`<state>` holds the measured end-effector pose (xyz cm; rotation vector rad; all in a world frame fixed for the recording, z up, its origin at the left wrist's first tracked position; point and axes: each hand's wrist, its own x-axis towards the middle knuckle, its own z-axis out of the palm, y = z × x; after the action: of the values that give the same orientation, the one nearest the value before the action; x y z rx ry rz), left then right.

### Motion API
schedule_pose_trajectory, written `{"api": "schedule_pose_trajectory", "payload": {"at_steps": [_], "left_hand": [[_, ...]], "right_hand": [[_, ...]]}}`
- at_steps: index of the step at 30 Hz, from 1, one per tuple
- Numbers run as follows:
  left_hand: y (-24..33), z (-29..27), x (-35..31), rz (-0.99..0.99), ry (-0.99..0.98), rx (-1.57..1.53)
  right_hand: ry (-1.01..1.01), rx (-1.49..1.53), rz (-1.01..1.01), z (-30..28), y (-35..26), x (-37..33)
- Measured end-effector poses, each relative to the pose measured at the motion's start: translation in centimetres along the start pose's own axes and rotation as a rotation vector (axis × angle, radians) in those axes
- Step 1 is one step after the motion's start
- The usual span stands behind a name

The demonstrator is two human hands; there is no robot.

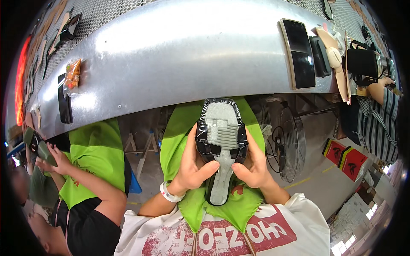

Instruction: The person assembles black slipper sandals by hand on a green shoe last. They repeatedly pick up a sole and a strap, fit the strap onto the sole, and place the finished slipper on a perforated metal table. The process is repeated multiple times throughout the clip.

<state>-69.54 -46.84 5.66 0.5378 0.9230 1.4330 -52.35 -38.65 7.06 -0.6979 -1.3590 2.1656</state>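
Note:
A shoe on a last [220,123] is held in front of my lap, its grey underside facing up. Its glossy black upper is gathered in pleats around the toe end, which points toward the metal table. My left hand [194,164] wraps the left side, the thumb resting near the narrow waist of the underside. On the other side my right hand [255,164] grips it the same way, thumb opposite. The fingers of both hands are partly hidden beneath the shoe. A light wristband [170,193] is on my left wrist.
The metal table [183,55] spans the far side, with a large phone [297,53], a dark phone [65,100] and a snack packet [73,74]. A floor fan [290,143] stands below at right. A co-worker's hand [60,158] holds a dark green piece at left; another person sits far right.

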Motion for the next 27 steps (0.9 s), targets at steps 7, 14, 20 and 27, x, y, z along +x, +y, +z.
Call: {"api": "schedule_pose_trajectory", "payload": {"at_steps": [7,14,20,27], "left_hand": [[-0.4,-0.8,0.1,0.028,-0.099,0.008],[-1.1,-1.1,-0.2,0.042,-0.108,0.027],[-1.4,-1.0,-0.4,0.083,-0.119,0.109],[-1.1,-0.8,-0.1,0.082,-0.132,0.065]], "right_hand": [[-0.02,0.162,0.066,-0.7,0.0,0.0],[-0.072,-0.129,0.052,-1.0,-0.8,-0.2],[-0.068,-0.052,0.018,-1.8,-1.7,0.3],[0.238,0.25,0.154,-1.1,-2.9,2.8]]}}
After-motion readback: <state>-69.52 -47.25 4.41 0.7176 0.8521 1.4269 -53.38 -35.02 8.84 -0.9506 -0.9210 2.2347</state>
